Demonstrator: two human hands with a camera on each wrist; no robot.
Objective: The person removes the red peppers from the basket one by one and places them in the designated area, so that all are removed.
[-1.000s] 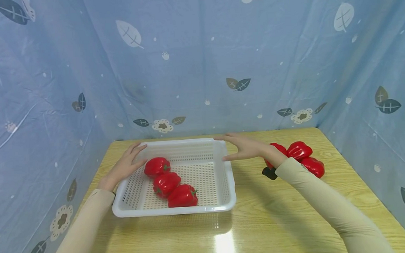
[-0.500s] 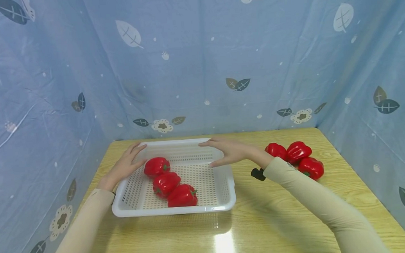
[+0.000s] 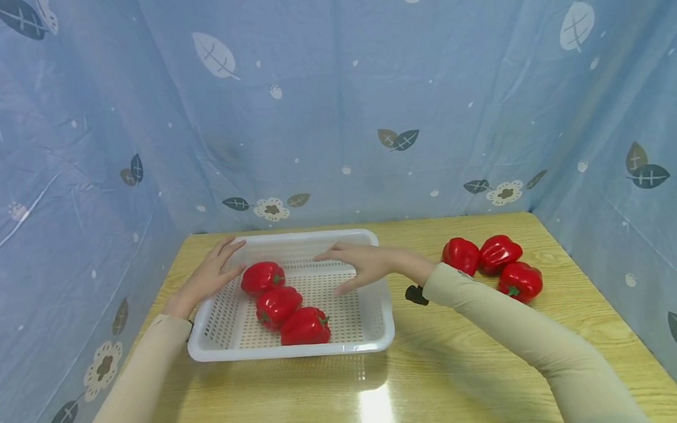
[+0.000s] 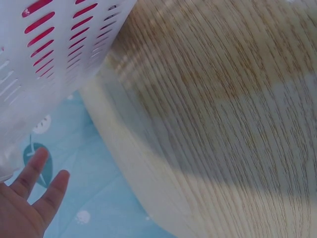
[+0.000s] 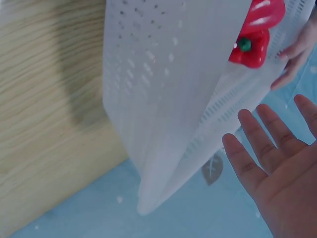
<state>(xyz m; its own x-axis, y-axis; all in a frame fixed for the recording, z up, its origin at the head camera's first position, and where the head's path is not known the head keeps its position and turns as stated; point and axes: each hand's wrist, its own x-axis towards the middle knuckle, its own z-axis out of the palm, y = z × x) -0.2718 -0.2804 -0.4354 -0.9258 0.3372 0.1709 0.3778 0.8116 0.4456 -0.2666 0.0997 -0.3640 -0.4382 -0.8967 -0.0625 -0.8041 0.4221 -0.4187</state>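
A white perforated plastic basket holds three red bell peppers, one at the back left, one in the middle and one at the front. At the basket's left rim is my left hand, its thumb reaching inward near the back pepper; two of its fingers show straight and spread outside the wall in the left wrist view. Whether it touches the rim I cannot tell. My right hand hovers over the basket's right part, holding nothing. Its fingers are extended and spread.
Three more red bell peppers lie in a cluster on the wooden table to the right: left, back and front. A patterned blue curtain encloses the table. A black camera mount sits under the right wrist.
My right hand has moved left and slightly toward me, from the basket's right rim to over its inside. The left hand, basket and peppers stay where they were.
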